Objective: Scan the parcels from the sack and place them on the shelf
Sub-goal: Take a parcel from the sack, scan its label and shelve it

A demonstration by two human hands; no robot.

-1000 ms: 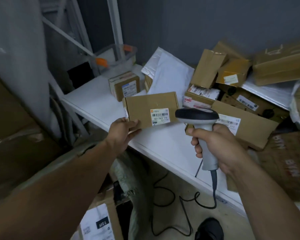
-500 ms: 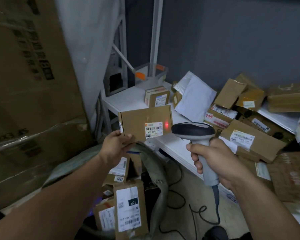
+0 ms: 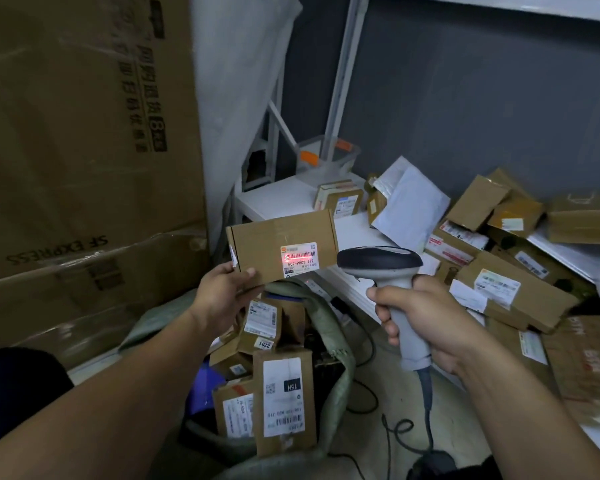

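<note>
Two hands work above the open sack. The left hand pinches a flat brown parcel at its lower left corner, thumb pressed on the front face and the other fingers hidden behind it. It holds the parcel upright in the air, over the sack and in front of the white shelf. A red scan line glows across the barcode on its label (507-P802 reads just beneath). The right hand wraps its fingers, pressed together, round the grey handle of the scanner. The scanner's dark head points at the label from just beside the parcel's right edge, apart from it. Its cable hangs toward the floor. Labelled boxes stand packed inside the sack, and a heap of others lies on the shelf's right part.
</note>
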